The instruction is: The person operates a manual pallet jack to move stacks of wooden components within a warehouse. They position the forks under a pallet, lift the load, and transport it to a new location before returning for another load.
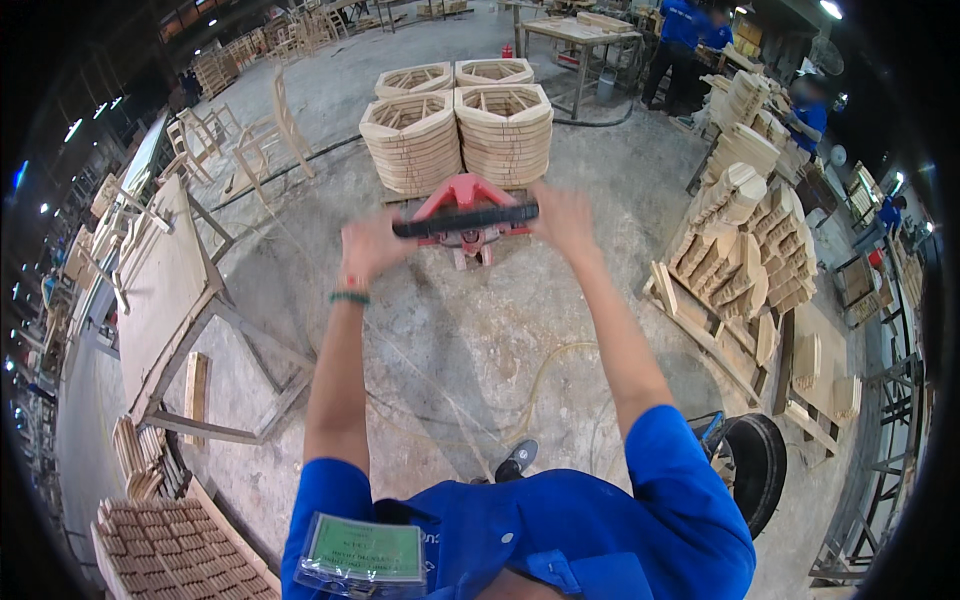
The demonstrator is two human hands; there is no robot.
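A red pallet jack point(463, 196) with a black handle bar point(466, 219) stands in front of me. My left hand point(372, 246), with bands at its wrist, is at the bar's left end. Beside its right end is my right hand point(564, 220). Both hands are smeared by motion, so their finger shape and any grip on the bar cannot be made out. Just beyond the jack rise stacks of ring-shaped wooden frames point(503, 135), set in two rows. The jack's forks are hidden beneath or behind them.
To the right, curved wooden parts point(735, 240) are piled high near a black tyre-like ring point(755, 470). A tilted wooden table point(165, 290) stands left, above stacked wooden pieces point(175, 550). Chair frames point(270, 135), a far worktable point(582, 32) and co-workers point(680, 45) are farther off. A hose point(540, 385) crosses the floor.
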